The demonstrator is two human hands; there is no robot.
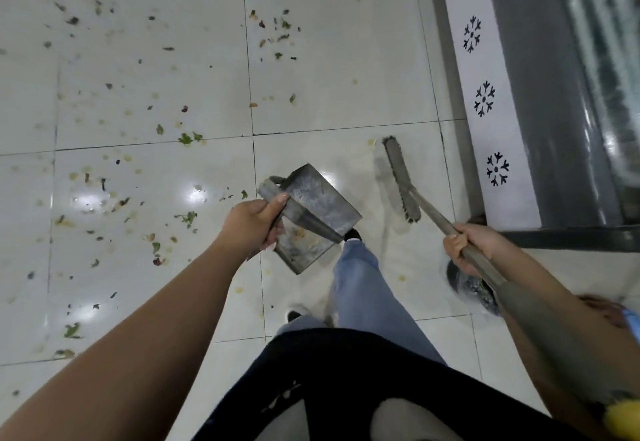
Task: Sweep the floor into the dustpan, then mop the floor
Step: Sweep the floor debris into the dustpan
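Dustpan (308, 213) is off the floor, held mid-frame in the left hand (254, 227), fingers wrapped tight around its handle, thumb on top. Pan is grey metal, tilted, open mouth facing down toward the lower left of the view; a few yellowish scraps sit on its inner surface. Right hand (469, 245) is closed around the broom handle (485, 267), which runs diagonally from lower right up to the broom head (401, 179). Broom head is narrow, grey, bristles down toward the floor just right of the dustpan, not touching it; whether the bristles actually contact the tile I can't tell, the area is blurred. Floor (329, 59) is glossy white tile with dark grout lines. Debris (187, 138) is scattered well to the left and ahead of the pan: green leaf bits, dark flecks, pale yellowish spots, spread across several tiles, with a small cluster further up near the centre. Some yellow stains also lie near the person's feet. Person's legs show below the pan, light blue jeans (360, 288), dark shoes with white trim, dark top at the bottom edge. On the right, a white strip with black snowflake-like marks (485, 99) runs along a dark grey glass panel. Below the right hand there's a dark round object on the floor, blurred, can't identify it.
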